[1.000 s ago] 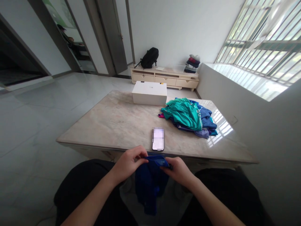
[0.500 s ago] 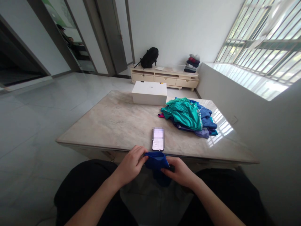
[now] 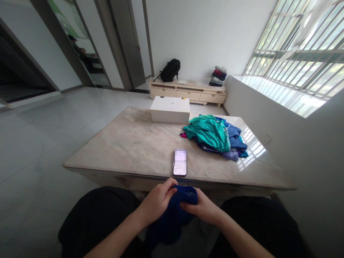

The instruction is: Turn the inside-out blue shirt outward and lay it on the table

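no text can be read: the phone [image 3: 180,163] screen on the desk [image 3: 134,143] is blurred, and the white box [image 3: 170,110] shows only a tiny unreadable mark

A marble-topped table [image 3: 129,143] carries three things. A white box [image 3: 170,110] sits at the far edge, a phone [image 3: 180,163] near the front, and a heap of clothes [image 3: 215,136] to the right.

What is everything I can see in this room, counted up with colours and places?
table: one, pale marble, centre
box: one, white, far edge of table
phone: one, dark, near edge of table
pile of clothes: one, green and blue, table's right side
cabinet: one, cream, far wall
backpack: one, black, on cabinet
folded stack: one, mixed colours, cabinet's right end
blue cloth: one, in both hands over the lap
left hand: grip on blue cloth
right hand: grip on blue cloth
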Available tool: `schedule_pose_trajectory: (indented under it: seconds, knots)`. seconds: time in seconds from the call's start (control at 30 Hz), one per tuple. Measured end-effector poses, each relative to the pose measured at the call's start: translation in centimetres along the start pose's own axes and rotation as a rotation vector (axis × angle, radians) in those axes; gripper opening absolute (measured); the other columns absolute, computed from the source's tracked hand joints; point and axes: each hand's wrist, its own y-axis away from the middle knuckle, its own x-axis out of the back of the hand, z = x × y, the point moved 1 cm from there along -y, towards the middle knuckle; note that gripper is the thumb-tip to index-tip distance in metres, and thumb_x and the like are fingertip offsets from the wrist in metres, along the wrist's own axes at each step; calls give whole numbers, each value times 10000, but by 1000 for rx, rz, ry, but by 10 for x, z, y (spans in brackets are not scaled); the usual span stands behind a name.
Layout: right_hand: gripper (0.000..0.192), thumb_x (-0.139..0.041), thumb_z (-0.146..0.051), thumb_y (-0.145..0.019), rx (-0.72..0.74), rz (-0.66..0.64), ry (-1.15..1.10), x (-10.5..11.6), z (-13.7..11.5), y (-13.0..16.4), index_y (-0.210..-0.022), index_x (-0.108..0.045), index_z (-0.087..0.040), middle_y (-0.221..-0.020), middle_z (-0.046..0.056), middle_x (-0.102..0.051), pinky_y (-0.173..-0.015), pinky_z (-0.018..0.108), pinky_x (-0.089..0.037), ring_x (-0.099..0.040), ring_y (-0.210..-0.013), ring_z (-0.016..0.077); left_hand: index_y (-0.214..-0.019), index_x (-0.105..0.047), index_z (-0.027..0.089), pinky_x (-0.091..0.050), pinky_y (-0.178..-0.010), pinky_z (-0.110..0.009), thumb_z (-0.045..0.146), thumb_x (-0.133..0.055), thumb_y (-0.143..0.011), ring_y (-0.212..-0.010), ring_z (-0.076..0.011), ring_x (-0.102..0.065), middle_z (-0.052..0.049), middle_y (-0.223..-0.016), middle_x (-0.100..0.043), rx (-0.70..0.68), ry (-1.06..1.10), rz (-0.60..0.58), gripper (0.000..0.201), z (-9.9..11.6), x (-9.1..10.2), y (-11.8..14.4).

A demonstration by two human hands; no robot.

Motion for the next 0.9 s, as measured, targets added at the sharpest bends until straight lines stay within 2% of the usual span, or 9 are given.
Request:
schedule_pose_trajectory:
  seconds: [0.13,0.3,0.4,0.47,0.57,0.63,0.73,0.9]
  knots:
    - [256,-791,-379,-833,48,61,55,-13,7,-5,-855,-724,-132,-739,-11,-616,-648,245,-416,-477,-676,125,-1081,-620,246,-432,-780,-283,293,-469,-1046,-930,-242,-729,-30,-953,-755,-2,-69,-15,162,1,-2,1]
    - [330,-739,-448,-888,86,122,71,-13,0,-5,-834,-726,-122,-692,-19,-586,-608,238,-378,-441,-642,117,-1150,-604,235,-469,-818,-286,382,-533,-1028,-937,-240,-738,-29,-973,-781,37,74,-44,204,-3,3,-2]
    - [316,-700,-445,-922,128,162,97,-11,-3,-5,-901,-741,-133,-745,-3,-638,-635,246,-413,-493,-665,133,-1232,-571,231,-491,-828,-291,399,-721,-905,-960,-251,-737,-29,-1033,-796,67,158,-112,397,-7,5,-3]
    - [267,-681,-406,-934,174,186,149,-9,-4,-5,-921,-750,-149,-779,9,-664,-667,257,-435,-536,-692,150,-1162,-603,226,-492,-791,-282,339,-776,-833,-927,-245,-728,-15,-1005,-792,103,139,-162,389,-9,5,-3]
    - [150,-697,-303,-887,266,202,267,-7,-5,-1,-912,-766,-172,-771,16,-641,-666,267,-422,-568,-697,166,-933,-661,207,-456,-710,-272,280,-725,-822,-823,-228,-682,1,-863,-749,133,41,-182,148,-12,7,-4]
    - [192,-693,-245,-850,349,180,392,-7,-6,2,-1014,-777,-193,-802,27,-632,-654,273,-415,-590,-698,176,-845,-665,201,-422,-674,-268,270,-694,-828,-777,-218,-647,9,-788,-704,134,2,-169,77,-12,10,-4]
    - [316,-662,-220,-851,440,158,548,-9,-7,5,-1152,-759,-221,-832,46,-639,-636,277,-426,-621,-695,189,-794,-661,202,-384,-647,-259,259,-647,-853,-749,-203,-629,19,-748,-675,101,-8,-190,83,-8,12,-4]
    - [254,-642,-261,-908,414,200,571,-5,-5,3,-1113,-791,-236,-754,37,-625,-598,271,-422,-619,-640,181,-771,-677,210,-391,-665,-256,235,-584,-891,-751,-199,-645,16,-754,-695,53,-5,-229,154,-1,11,-4]
